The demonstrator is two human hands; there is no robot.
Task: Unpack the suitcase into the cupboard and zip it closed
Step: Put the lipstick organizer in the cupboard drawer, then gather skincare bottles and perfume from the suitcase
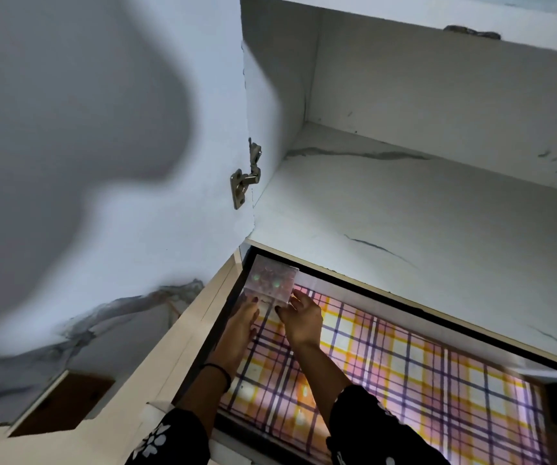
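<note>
The fingers (254,301) of the left hand (242,322) reach out fairly straight and press on the near edge of a small clear box (270,280) with a speckled, glittery look. A dark band (219,372) circles that wrist. The box sits in the back left corner of the cupboard (270,95), in its lower compartment, just under the shelf edge. At the box's near right corner the right hand (302,318) curls its fingers (296,296) round the edge, with the thumb against the front. Both sleeves (166,437) are dark with white flowers.

On the far left the cupboard door (102,162) stands open, hung on a metal hinge (245,182). To the right, a white marbled shelf (421,213) spans the upper compartment. Below it, a checked liner (404,364) in pink, yellow and purple covers the lower compartment's floor under both forearms.
</note>
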